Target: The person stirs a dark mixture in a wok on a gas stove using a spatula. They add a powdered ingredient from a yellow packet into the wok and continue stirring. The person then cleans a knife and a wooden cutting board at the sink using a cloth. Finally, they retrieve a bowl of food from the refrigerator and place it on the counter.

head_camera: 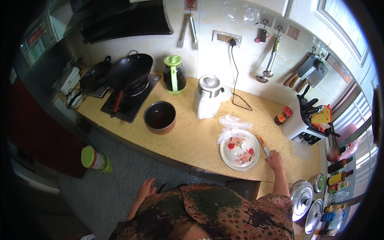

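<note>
My right hand (275,160) rests at the counter's right part, its fingers on the near end of a small tool with an orange handle (261,141), perhaps a knife or peeler. Just left of it lies a white floral lid or plate (243,159) with a knob. Crumpled clear plastic bags (234,122) touch its back edge. My left hand (146,189) hangs beside my body over the floor, fingers apart and holding nothing. Behind the lid stands a white kettle-like appliance (207,103); a brown pot with a dark inside (160,127) stands further left.
A wok (130,70) and another pan (94,76) are at the gas stove (135,109). A green-lidded jug (175,75) stands by the wall. At right are a sauce jar (283,115), a knife block (295,120), metal lids (301,199) and bottles. A power cord (237,72) hangs to the counter.
</note>
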Available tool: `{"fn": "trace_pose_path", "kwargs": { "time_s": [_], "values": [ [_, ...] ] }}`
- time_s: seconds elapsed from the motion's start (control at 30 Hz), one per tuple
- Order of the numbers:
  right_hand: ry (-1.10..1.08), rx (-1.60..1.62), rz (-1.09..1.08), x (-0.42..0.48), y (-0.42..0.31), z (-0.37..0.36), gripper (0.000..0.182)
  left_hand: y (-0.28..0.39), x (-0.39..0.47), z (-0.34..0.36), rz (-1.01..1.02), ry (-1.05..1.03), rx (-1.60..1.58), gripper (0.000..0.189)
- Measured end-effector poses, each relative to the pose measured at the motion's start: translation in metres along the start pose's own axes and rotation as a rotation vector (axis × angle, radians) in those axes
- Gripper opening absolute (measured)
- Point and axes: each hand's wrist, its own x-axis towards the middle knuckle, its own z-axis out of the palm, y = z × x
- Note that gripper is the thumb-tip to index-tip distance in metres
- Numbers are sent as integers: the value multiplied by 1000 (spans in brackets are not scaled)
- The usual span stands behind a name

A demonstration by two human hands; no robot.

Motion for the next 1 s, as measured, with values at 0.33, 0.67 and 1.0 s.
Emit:
{"fn": "trace_pose_path", "kwargs": {
  "time_s": [0.33, 0.67, 1.0],
  "values": [
    [-387, 1152, 284, 31, -10, -62, 11, -36, 27, 1, -69, -21, 154, 49],
    [258, 974, -307, 163, -223, -228, 22, -16, 49, -27, -370, -139, 152, 55],
    [545, 596, -243, 304, -313, -293, 24, 10, 28, -38, -531, -22, 117, 54]
  ]
}}
